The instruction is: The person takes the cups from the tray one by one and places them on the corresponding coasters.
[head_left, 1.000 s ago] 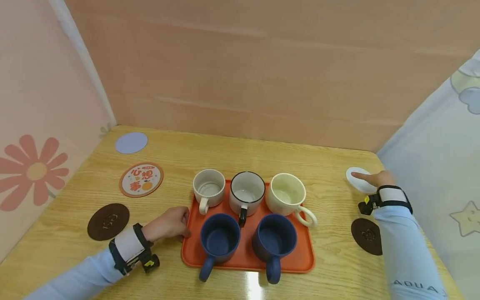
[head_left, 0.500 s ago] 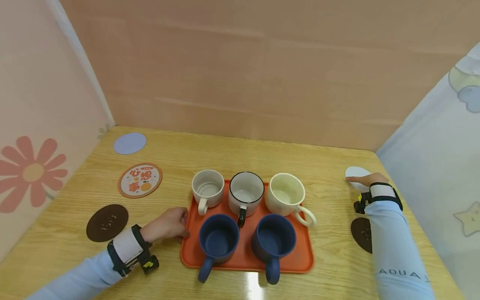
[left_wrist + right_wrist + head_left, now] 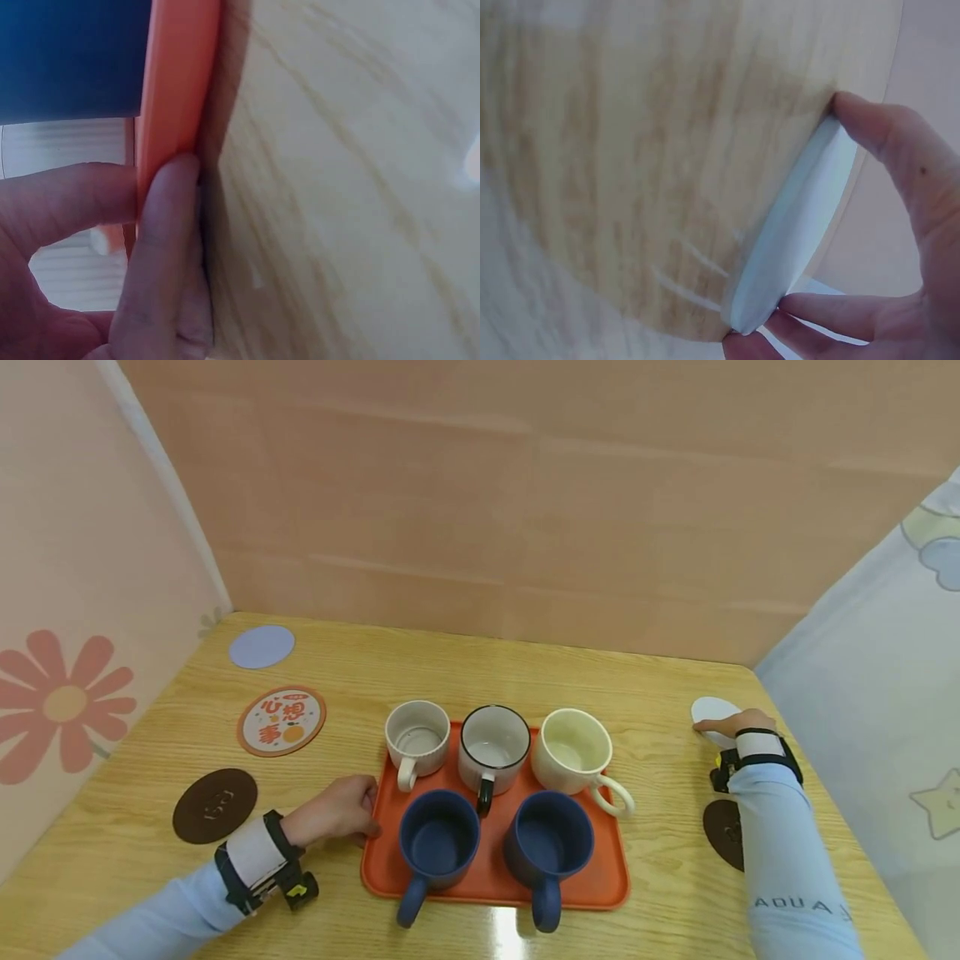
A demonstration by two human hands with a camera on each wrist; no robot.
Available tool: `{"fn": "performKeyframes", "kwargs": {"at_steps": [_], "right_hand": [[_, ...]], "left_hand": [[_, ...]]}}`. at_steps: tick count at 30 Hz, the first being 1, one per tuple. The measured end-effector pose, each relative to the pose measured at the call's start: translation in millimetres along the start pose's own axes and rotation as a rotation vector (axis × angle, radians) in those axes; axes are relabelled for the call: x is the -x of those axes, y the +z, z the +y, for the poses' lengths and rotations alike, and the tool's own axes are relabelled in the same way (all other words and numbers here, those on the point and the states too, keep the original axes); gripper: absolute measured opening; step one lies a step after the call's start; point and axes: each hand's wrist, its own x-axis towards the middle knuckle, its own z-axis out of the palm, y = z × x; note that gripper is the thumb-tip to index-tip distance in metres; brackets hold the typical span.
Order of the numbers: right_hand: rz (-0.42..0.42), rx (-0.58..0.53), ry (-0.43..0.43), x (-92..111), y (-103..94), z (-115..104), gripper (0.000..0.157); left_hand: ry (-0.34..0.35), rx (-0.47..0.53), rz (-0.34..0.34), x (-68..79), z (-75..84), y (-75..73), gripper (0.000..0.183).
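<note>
My left hand (image 3: 337, 814) pinches the left rim of an orange-red tray (image 3: 493, 864), thumb and fingers on either side of the rim in the left wrist view. On the tray stand a small white mug (image 3: 417, 739), a white mug with a black rim (image 3: 495, 746), a cream mug (image 3: 573, 752) and two dark blue mugs, one left (image 3: 439, 837) and one right (image 3: 551, 837). At far right, my right hand (image 3: 741, 724) spans a white round coaster (image 3: 799, 225), thumb at one edge and fingertips at the opposite edge. The coaster appears flat on the table.
Left of the tray lie a pale lilac coaster (image 3: 262, 647), an orange-rimmed printed coaster (image 3: 282, 721) and a dark brown coaster (image 3: 215, 806). Another brown coaster (image 3: 723, 833) is partly under the right forearm. Fabric walls (image 3: 480, 502) enclose the wooden table.
My right hand has shifted slightly left, and its thumb went from over the white coaster to the coaster's near edge. The left hand and the tray stay put.
</note>
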Motion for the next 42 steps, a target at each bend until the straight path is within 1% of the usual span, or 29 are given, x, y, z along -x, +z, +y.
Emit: {"fn": "performKeyframes", "kwargs": {"at_steps": [6, 9, 15, 23, 28, 33, 38, 42], "right_hand": [[0.021, -0.001, 0.005, -6, 3.4, -1, 0.098], [0.036, -0.006, -0.015, -8, 5.5, -2, 0.098], [0.074, -0.005, -0.083, -11, 10.0, -11, 0.095], [0.123, -0.01, -0.186, -15, 15.7, -21, 0.082], [0.13, -0.005, -0.217, -15, 18.4, -30, 0.083], [0.145, 0.033, -0.248, -12, 20.2, -40, 0.083], [0.181, 0.041, -0.311, -9, 22.4, -50, 0.075], [0.221, 0.017, -0.372, -10, 26.7, -58, 0.074]], "left_hand": [[-0.005, 0.022, 0.0, 1.9, -0.6, 0.0, 0.026], [-0.007, 0.028, -0.003, 1.8, -0.5, -0.3, 0.026], [-0.004, 0.014, 0.008, -0.3, 0.3, -0.5, 0.027], [-0.012, -0.006, 0.005, -1.9, 0.2, -0.2, 0.027], [-0.009, -0.001, 0.006, -1.9, 0.6, 0.2, 0.026], [-0.002, 0.017, -0.002, -1.2, 1.2, 0.5, 0.025], [0.004, 0.021, -0.004, -0.6, 0.9, 0.6, 0.025], [0.008, 0.023, -0.003, -0.4, -0.5, 1.0, 0.025]]}}
